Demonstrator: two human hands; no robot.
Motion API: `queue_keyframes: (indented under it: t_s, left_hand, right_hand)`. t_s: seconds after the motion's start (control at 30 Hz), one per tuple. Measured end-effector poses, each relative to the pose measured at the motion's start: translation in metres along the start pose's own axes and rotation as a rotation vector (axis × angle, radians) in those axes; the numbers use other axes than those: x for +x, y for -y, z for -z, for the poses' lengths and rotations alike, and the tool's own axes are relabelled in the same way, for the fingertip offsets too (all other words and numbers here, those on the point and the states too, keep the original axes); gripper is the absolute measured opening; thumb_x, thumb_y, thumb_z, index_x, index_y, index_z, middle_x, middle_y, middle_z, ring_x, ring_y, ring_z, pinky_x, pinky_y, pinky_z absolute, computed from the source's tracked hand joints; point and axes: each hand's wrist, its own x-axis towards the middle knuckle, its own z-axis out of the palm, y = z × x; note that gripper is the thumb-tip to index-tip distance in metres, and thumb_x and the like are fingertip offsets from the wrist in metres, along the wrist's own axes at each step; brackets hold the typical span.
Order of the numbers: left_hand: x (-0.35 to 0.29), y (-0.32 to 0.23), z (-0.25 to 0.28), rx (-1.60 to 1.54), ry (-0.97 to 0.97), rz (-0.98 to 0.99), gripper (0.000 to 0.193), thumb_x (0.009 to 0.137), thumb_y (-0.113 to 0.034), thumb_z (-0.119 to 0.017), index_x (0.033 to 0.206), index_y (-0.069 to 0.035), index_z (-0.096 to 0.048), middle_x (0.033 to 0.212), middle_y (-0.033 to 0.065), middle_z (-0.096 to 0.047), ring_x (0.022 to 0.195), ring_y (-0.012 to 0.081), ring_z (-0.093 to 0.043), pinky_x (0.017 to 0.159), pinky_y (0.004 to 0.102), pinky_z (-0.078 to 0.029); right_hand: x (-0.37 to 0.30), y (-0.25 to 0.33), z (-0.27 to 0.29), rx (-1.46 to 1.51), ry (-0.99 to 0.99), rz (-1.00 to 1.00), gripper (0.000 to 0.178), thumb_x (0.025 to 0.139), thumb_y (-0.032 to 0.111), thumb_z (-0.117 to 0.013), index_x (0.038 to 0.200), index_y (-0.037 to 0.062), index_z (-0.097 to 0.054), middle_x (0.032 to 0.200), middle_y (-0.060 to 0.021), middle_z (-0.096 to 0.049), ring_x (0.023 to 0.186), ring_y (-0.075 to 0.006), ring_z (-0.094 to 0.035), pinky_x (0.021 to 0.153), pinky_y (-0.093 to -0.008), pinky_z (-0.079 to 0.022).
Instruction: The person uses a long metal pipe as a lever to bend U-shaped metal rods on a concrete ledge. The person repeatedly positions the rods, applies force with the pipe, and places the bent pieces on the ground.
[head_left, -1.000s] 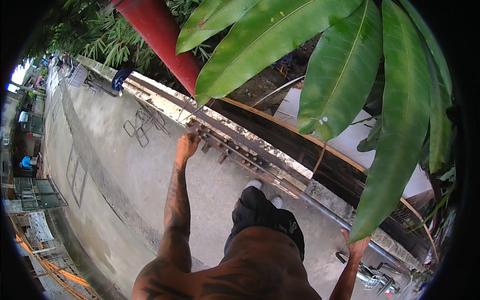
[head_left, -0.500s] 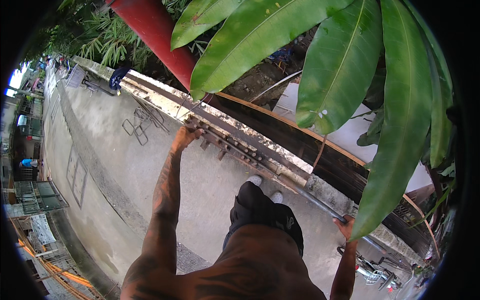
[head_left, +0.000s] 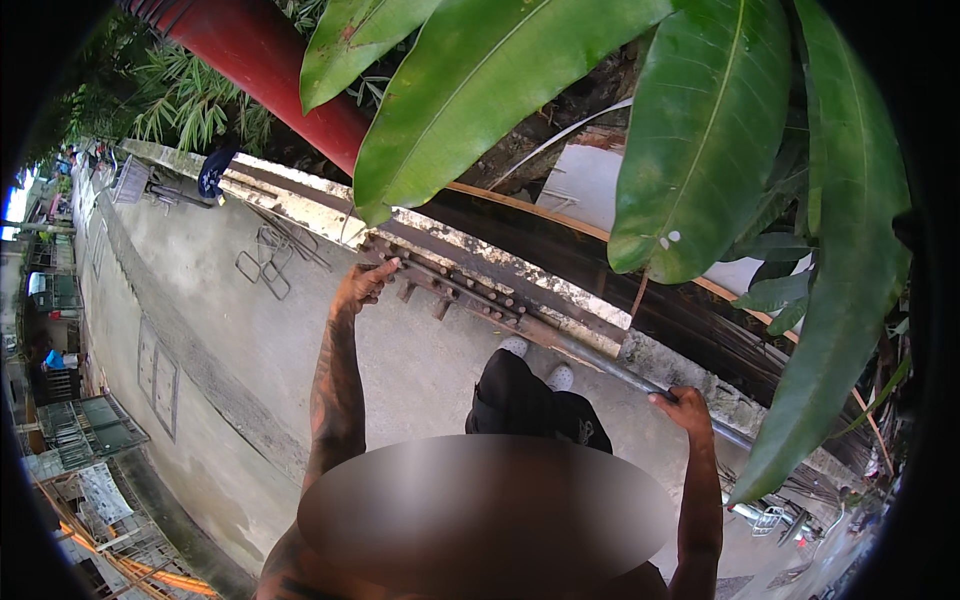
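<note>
A rusty steel bar with several upright pegs [head_left: 480, 300] lies along the near side of a low wall. At its left end is my left hand [head_left: 364, 286], its index finger stretched along the pegs and the other fingers curled. Whatever those fingers grip is too small to make out. A long grey metal pipe [head_left: 620, 374] runs from the bar's right end toward the lower right. My right hand [head_left: 686, 410] is wrapped around this pipe well out from the pegs. Short stubs [head_left: 440, 309] stick out from the bar's near edge.
Large green leaves [head_left: 700, 140] hang close in front at the upper right. A red pipe [head_left: 270, 70] slants behind the low wall [head_left: 560, 280]. Bent metal frames [head_left: 268, 262] lie on the concrete floor [head_left: 250, 350]. Dark cloth [head_left: 213, 172] drapes over the wall. My shoes [head_left: 560, 377] stand near the bar.
My right hand and the pipe have swung a little toward the wall. My left hand has drawn slightly back from the pegs, its index finger straighter. The view has shifted slightly.
</note>
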Motion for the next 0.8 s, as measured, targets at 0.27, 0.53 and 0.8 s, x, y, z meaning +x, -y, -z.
queue_keyframes:
  t_s: [0.27,0.53,0.8]
  left_hand:
    - [0.001,0.001,-0.015,0.093,-0.116,-0.073,0.04,0.083,-0.046,-0.081,0.08,-0.01,-0.064,0.063,-0.0047,-0.05,0.045,0.0043,-0.031,0.041,0.0259,-0.021]
    - [-0.007,-0.02,-0.013,0.155,-0.042,-0.109,0.041,0.081,-0.05,-0.079,0.08,-0.012,-0.064,0.063,-0.0048,-0.053,0.046,0.0042,-0.033,0.041,0.0251,-0.021]
    - [0.005,-0.014,-0.006,0.207,-0.033,-0.041,0.044,0.08,-0.051,-0.08,0.084,-0.009,-0.067,0.058,-0.0033,-0.048,0.045,0.0048,-0.031,0.042,0.0263,-0.02]
  right_hand:
    - [-0.009,0.001,-0.004,-0.061,0.011,-0.085,0.061,0.073,0.061,-0.079,0.082,0.0014,-0.07,0.076,-0.0211,-0.068,0.075,-0.0407,-0.068,0.071,-0.0462,-0.052]
    - [-0.046,-0.072,0.017,-0.172,0.0,-0.304,0.054,0.066,0.051,-0.087,0.088,0.0039,-0.074,0.086,-0.0196,-0.073,0.084,-0.0372,-0.072,0.078,-0.0447,-0.056]
    - [-0.071,-0.196,-0.004,-0.467,-0.126,-0.365,0.046,0.07,0.042,-0.084,0.09,0.0012,-0.074,0.09,-0.0218,-0.073,0.09,-0.0363,-0.072,0.084,-0.0444,-0.057]
